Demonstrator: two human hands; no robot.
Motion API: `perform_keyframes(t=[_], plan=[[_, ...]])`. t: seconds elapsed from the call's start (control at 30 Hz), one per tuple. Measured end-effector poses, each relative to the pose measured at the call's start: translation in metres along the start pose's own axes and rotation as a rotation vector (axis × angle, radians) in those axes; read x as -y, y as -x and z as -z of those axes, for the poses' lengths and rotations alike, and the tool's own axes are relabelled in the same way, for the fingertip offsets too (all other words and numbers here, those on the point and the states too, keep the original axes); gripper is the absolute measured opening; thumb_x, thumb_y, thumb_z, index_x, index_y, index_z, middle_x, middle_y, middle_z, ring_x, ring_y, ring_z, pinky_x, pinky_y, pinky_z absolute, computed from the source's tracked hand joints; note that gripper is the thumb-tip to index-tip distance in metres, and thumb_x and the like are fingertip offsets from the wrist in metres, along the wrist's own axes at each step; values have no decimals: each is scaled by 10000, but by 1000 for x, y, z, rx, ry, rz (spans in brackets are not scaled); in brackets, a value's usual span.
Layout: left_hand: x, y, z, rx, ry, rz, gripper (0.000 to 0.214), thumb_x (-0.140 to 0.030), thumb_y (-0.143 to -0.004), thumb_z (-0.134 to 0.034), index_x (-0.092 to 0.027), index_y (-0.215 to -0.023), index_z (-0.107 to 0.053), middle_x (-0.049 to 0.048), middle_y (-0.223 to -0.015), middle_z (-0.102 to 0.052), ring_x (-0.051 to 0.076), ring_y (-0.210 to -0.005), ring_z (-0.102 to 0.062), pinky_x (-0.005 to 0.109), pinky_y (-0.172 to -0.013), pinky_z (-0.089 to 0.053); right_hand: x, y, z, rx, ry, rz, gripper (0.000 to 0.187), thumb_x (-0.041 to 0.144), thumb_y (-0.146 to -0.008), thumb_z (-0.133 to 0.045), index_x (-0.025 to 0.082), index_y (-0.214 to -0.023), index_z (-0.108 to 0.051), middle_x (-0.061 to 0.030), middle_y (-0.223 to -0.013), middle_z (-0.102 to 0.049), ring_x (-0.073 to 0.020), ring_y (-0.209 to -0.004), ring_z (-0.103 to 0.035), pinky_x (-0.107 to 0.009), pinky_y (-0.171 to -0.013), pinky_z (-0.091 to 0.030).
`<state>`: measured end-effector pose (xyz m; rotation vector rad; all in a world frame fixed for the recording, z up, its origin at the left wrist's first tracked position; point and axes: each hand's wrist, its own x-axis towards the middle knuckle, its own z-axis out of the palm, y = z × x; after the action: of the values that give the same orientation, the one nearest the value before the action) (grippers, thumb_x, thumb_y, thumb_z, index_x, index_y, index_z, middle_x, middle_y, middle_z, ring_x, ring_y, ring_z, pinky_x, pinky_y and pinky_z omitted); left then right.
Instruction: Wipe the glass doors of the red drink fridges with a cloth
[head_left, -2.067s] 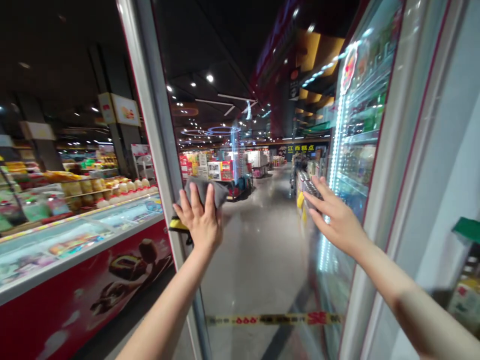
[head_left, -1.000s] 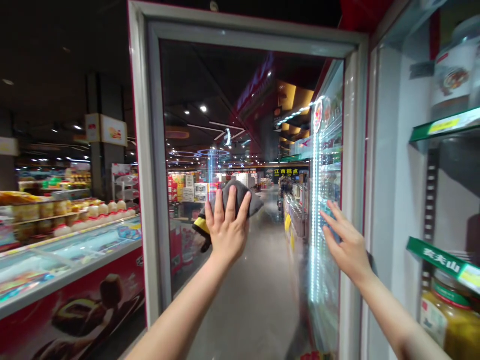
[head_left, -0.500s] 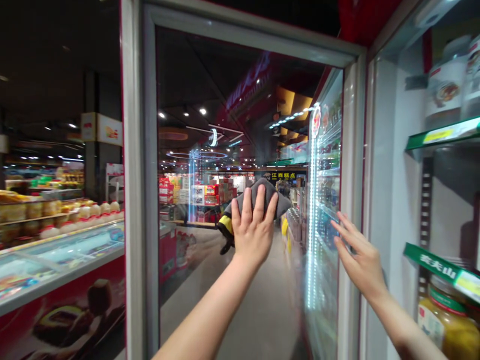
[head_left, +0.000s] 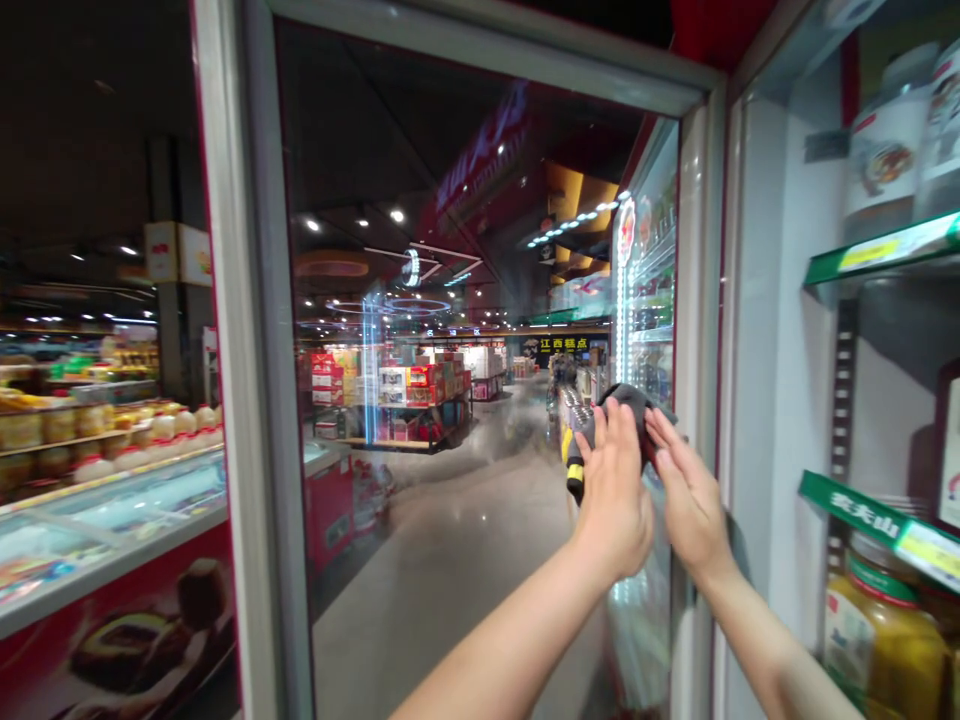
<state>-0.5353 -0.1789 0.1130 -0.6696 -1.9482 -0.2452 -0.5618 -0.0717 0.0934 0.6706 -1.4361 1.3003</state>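
Note:
My left hand (head_left: 616, 490) presses a dark grey cleaning cloth (head_left: 626, 398) with a black and yellow edge against the glass door (head_left: 450, 560), fingers together and extended over it. The cloth sits near the right side of the pane. Close beside it is my right hand (head_left: 691, 500), fingers stretched out, its fingertips at the cloth's right edge; whether they touch the cloth or the glass I cannot tell. The door's grey frame (head_left: 694, 330) runs just behind the right hand. Part of the cloth is hidden under the left hand.
At right, the open cabinet has green-edged shelves (head_left: 885, 255) with jars (head_left: 885, 630) and bottles (head_left: 889, 160). Left of the door stands a chest freezer (head_left: 112, 540) with goods behind it. Through the glass appear an aisle floor and stacked red boxes (head_left: 424, 385).
My left hand has slid the cloth rightward and slightly down across the glass. My right hand has shifted a little left, so the two hands are now side by side. The view has turned slightly.

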Motion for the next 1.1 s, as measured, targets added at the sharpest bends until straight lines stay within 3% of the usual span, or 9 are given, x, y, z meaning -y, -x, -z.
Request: perform_keyframes(t=[0.13, 0.27, 0.4, 0.5, 0.67, 0.77, 0.9, 1.03, 1.1], plan=[[19, 13, 45, 43, -21, -138, 769, -110, -939, -346, -169, -1626, -5, 153, -1681, -102, 251, -1563, -93, 492, -1208, -349, 6, 9, -22, 115, 212, 106, 606, 348, -1007, -461, 318, -1587, -289, -81, -1679, -218, -300, -1507, -307, -540, -1182, -380], [47, 20, 85, 14, -303, -235, 682, -135, -928, -444, -177, -1588, -278, 124, -1653, -265, 261, -1562, -122, 527, -1248, -246, 8, 6, -36, 136, 456, 260, 866, 275, -882, -635, 327, -1615, -177, -75, -1702, 92, -437, -1535, -108, -677, -1152, -332], [72, 16, 105, -99, -541, -203, 609, -183, -943, -511, -189, -1541, -395, 104, -1620, -346, 250, -1554, -170, 508, -1283, -68, -17, -22, -21, 49, 563, 327, 915, 109, -809, -572, 384, -1600, -204, -43, -1711, -37, -411, -1533, -170, -701, -1178, -247], [80, 15, 108, -127, -622, -202, 637, -225, -946, -532, -188, -1559, -364, 93, -1629, -318, 251, -1552, -167, 456, -1289, -40, -33, -22, -10, -8, 513, 282, 889, 126, -815, -534, 357, -1605, -197, -70, -1693, -164, -395, -1532, -191, -702, -1185, -215], [82, 18, 105, -137, -669, -244, 718, -286, -973, -523, -176, -1609, -208, 101, -1641, -265, 259, -1546, -175, 432, -1292, -46, -18, 6, -34, -24, 457, 316, 757, 312, -896, -581, 332, -1583, -264, -112, -1642, -294, -397, -1498, -293, -700, -1187, -207], [83, 19, 105, -134, -675, -248, 721, -314, -981, -524, -169, -1609, -201, 110, -1641, -257, 273, -1544, -169, 442, -1292, -45, -10, -11, -47, -48, 492, 402, 672, 265, -925, -566, 370, -1547, -336, -87, -1612, -352, -358, -1480, -349, -655, -1204, -224], [84, 20, 105, -132, -648, -226, 722, -297, -983, -518, -197, -1613, -179, 93, -1645, -241, 261, -1544, -164, 436, -1292, -56, -27, -38, -35, -115, 548, 367, 633, 238, -948, -512, 359, -1548, -351, -96, -1595, -381, -358, -1475, -358, -649, -1197, -249], [83, 20, 104, -130, -631, -214, 723, -314, -989, -521, -203, -1614, -175, 89, -1653, -214, 266, -1545, -157, 433, -1292, -41, -44, 0, -25, -208, 580, 300, 655, 219, -950, -501, 360, -1564, -322, -120, -1587, -377, -371, -1453, -386, -652, -1141, -349], [83, 20, 104, -125, -623, -217, 722, -316, -989, -524, -204, -1614, -180, 90, -1653, -216, 265, -1546, -155, 433, -1293, -33, -41, 22, -29, -148, 599, 334, 709, 194, -940, -516, 379, -1579, -271, -113, -1606, -340, -362, -1461, -375, -651, -1138, -359]])
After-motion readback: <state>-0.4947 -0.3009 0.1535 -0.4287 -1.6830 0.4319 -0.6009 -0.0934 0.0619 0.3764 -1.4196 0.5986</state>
